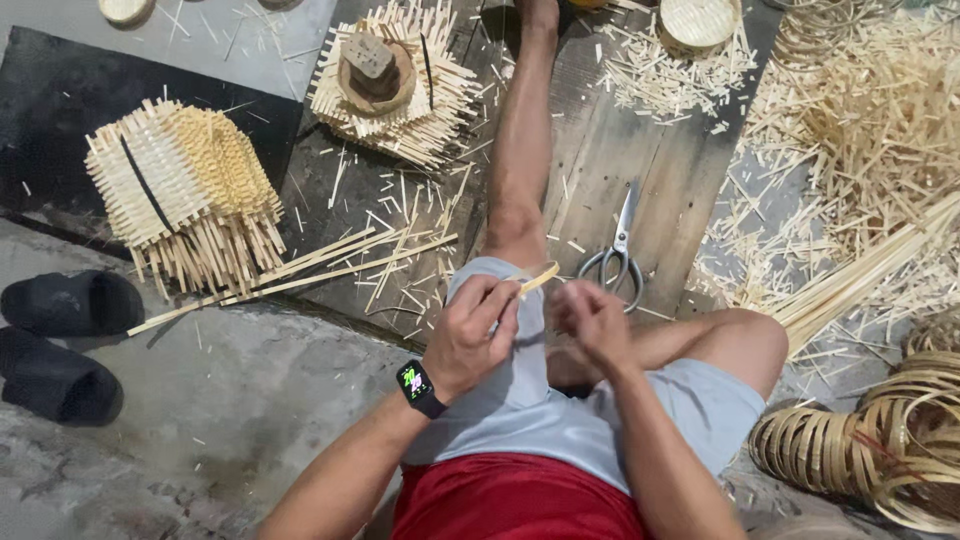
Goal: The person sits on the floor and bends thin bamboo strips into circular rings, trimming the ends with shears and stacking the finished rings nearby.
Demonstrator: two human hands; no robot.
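Over splinter-strewn planks (600, 150), left hand (470, 335) pinches a thin bamboo strip (538, 279); right hand (592, 322) curls narrow.

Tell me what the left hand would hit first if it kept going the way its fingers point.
The left hand points up and right, holding a thin bamboo strip. Straight on, it would probably meet the scissors on the wooden board first, though depth is hard to judge.

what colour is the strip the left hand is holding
Pale yellow-tan bamboo strip, pinched by the left hand; seen in the head view.
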